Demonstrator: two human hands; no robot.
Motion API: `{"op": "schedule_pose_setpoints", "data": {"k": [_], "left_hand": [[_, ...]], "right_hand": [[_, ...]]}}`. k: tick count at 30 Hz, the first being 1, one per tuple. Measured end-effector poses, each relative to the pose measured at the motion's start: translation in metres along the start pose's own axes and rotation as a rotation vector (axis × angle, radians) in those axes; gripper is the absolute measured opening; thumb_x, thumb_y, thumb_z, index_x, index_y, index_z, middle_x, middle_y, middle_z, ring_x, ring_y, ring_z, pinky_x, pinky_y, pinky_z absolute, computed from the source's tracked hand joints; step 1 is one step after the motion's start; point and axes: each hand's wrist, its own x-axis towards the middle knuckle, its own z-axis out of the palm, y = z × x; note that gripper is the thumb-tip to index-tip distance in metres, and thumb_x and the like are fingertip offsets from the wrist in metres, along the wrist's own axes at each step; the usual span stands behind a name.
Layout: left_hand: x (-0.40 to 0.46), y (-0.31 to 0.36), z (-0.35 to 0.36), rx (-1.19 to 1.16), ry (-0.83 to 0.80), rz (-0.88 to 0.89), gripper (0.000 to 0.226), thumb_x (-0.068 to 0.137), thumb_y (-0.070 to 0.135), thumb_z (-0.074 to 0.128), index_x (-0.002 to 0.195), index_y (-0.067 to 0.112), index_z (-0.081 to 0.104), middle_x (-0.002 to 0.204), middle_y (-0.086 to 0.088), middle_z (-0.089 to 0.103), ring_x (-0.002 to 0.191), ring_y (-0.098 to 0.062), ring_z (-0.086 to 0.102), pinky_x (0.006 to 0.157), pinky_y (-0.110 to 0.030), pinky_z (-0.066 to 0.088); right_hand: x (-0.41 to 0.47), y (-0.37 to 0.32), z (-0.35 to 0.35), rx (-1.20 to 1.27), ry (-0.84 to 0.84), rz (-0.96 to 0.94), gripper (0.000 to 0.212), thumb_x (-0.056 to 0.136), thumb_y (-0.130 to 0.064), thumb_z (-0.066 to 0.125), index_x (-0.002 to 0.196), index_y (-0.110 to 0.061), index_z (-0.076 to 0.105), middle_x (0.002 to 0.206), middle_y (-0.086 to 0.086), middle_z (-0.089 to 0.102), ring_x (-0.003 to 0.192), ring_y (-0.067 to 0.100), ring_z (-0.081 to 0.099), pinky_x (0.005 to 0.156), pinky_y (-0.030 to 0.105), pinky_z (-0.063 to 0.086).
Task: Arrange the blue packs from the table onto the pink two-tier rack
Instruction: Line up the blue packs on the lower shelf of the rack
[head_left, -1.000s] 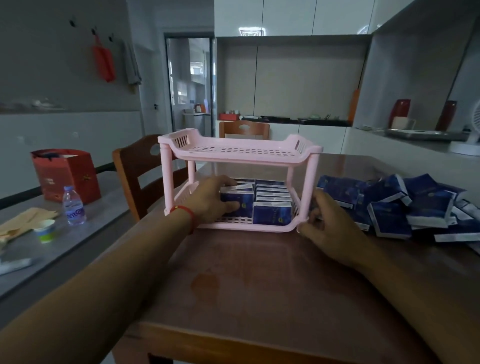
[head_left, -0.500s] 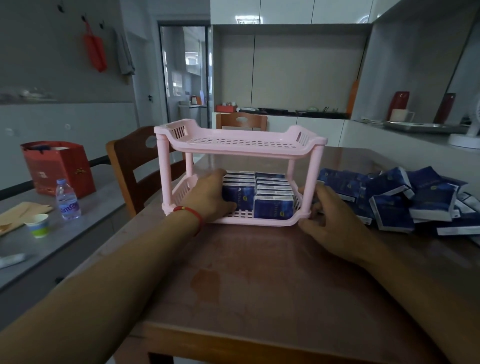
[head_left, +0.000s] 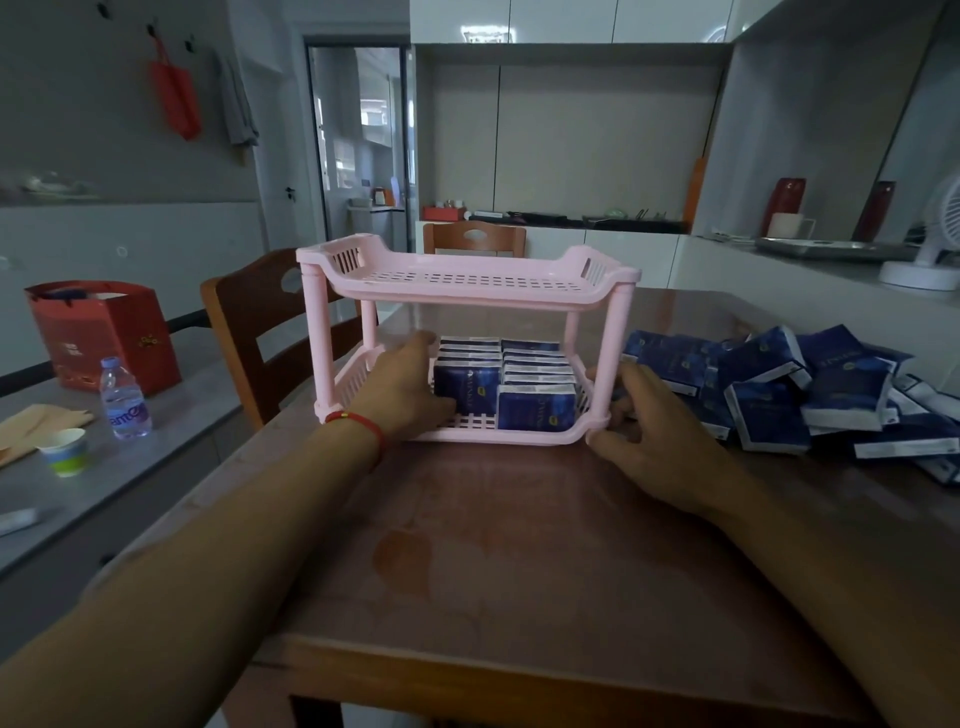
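- Left hand (head_left: 410, 387): reaches into the lower tier of the pink two-tier rack (head_left: 467, 291), fingers laid straight against the left side of the rows of blue packs (head_left: 506, 382); red cord at the wrist.
- Right hand (head_left: 647, 423): at the rack's front right corner, fingers loosely spread; fingertips behind the post are hidden, so grip cannot be told.
- Rows of blue packs: standing upright in two files on the lower tier; rear ones mostly hidden.
- Heap of blue packs (head_left: 800, 387): loose on the table (head_left: 519, 545), right of the rack; far edge cut off.
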Motion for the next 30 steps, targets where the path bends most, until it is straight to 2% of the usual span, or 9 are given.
{"op": "schedule_pose_setpoints", "data": {"k": [3,6,9,12,16,19,22,26,30], "left_hand": [[-0.010,-0.001,0.001,0.041,0.097,0.059,0.063,0.079,0.017,0.074,0.135,0.013,0.046,0.131,-0.014,0.057,0.115,-0.030,0.058,0.096,-0.042,0.052],[-0.021,0.009,-0.002,0.239,0.273,0.224,0.027,0.079,0.017,0.067,0.104,0.017,0.059,0.107,-0.008,0.063,0.093,-0.027,0.061,0.076,-0.045,0.057],[-0.035,0.028,-0.003,0.343,0.398,0.450,0.005,0.083,0.019,0.058,0.086,0.016,0.057,0.089,-0.006,0.066,0.075,-0.027,0.062,0.059,-0.039,0.055],[-0.051,0.047,0.002,0.349,0.360,0.705,0.003,0.082,0.016,0.054,0.083,0.014,0.056,0.082,-0.007,0.064,0.069,-0.031,0.061,0.054,-0.040,0.051],[-0.066,0.070,0.013,0.358,0.165,0.925,0.012,0.076,0.017,0.053,0.086,0.016,0.059,0.082,-0.002,0.060,0.071,-0.027,0.058,0.057,-0.038,0.047],[-0.075,0.094,0.030,0.316,0.059,0.979,0.013,0.076,0.021,0.049,0.086,0.017,0.058,0.085,0.001,0.060,0.076,-0.024,0.060,0.061,-0.036,0.050],[-0.072,0.123,0.050,0.270,0.001,0.995,0.011,0.072,0.020,0.049,0.082,0.020,0.054,0.085,0.003,0.059,0.075,-0.024,0.060,0.061,-0.036,0.052],[-0.058,0.150,0.076,0.201,-0.020,0.948,0.018,0.074,0.017,0.055,0.093,0.020,0.058,0.094,0.001,0.061,0.080,-0.026,0.062,0.061,-0.036,0.049],[-0.047,0.149,0.097,0.001,-0.041,0.816,0.021,0.074,0.015,0.058,0.094,0.022,0.060,0.096,0.004,0.061,0.084,-0.021,0.061,0.067,-0.036,0.051]], "right_hand": [[0.000,-0.002,-0.003,0.019,0.023,0.006,0.044,0.087,-0.015,0.069,0.125,-0.021,0.048,0.111,-0.002,0.053,0.087,0.013,0.060,0.073,0.027,0.051],[-0.004,-0.006,-0.008,0.005,0.090,0.024,0.036,0.090,-0.010,0.063,0.124,-0.016,0.052,0.109,-0.004,0.059,0.078,0.014,0.060,0.065,0.019,0.044],[-0.013,-0.006,-0.016,-0.095,0.191,0.022,0.026,0.086,-0.012,0.065,0.110,-0.020,0.057,0.099,-0.004,0.060,0.073,0.010,0.057,0.065,0.026,0.048],[-0.023,-0.006,-0.026,-0.223,0.220,0.063,0.016,0.084,-0.017,0.066,0.096,-0.024,0.058,0.091,-0.006,0.059,0.075,0.009,0.057,0.069,0.035,0.053],[-0.035,0.002,-0.052,-0.474,0.189,0.179,0.013,0.087,-0.028,0.061,0.099,-0.024,0.058,0.101,-0.002,0.057,0.093,0.020,0.058,0.078,0.037,0.051],[-0.041,0.023,-0.080,-0.812,0.188,0.138,0.027,0.086,-0.036,0.058,0.108,-0.019,0.058,0.108,0.003,0.058,0.104,0.025,0.053,0.084,0.039,0.044],[-0.043,0.045,-0.099,-1.070,0.096,0.126,0.052,0.081,-0.050,0.043,0.120,-0.020,0.058,0.118,0.004,0.060,0.113,0.027,0.050,0.091,0.044,0.040],[-0.047,0.066,-0.095,-1.044,-0.010,0.172,0.078,0.081,-0.062,0.023,0.146,-0.025,0.043,0.134,0.004,0.053,0.126,0.028,0.043,0.100,0.048,0.030],[-0.044,0.075,-0.094,-1.055,-0.025,0.190,0.089,0.077,-0.069,0.019,0.153,-0.025,0.032,0.137,0.004,0.044,0.129,0.026,0.036,0.105,0.049,0.025]]}}
